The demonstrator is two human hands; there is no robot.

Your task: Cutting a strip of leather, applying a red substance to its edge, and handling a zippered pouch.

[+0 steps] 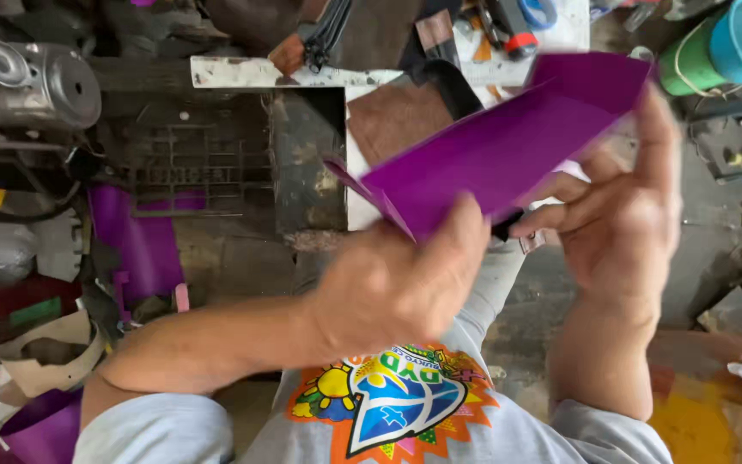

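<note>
The purple sheet (508,146), a stiff folded piece of material, is held in the air in front of the person's chest, above a cluttered work area, with its long edge running from lower left to upper right. The left hand (397,283) grips the lower left end of the sheet, fingers closed around it, thumb on the near face. The right hand (620,215) holds the upper right end: its fingers (659,129) lie extended along the back of the sheet and the thumb presses toward the front. A small dark object shows between the two hands just below the sheet; its kind cannot be told. Behind the sheet lies a brown leather piece (401,116) on a white tabletop (268,73). More purple material (143,245) lies at the left, near a metal machine part (32,82). A green and blue container (723,47) stands at the upper right.
</note>
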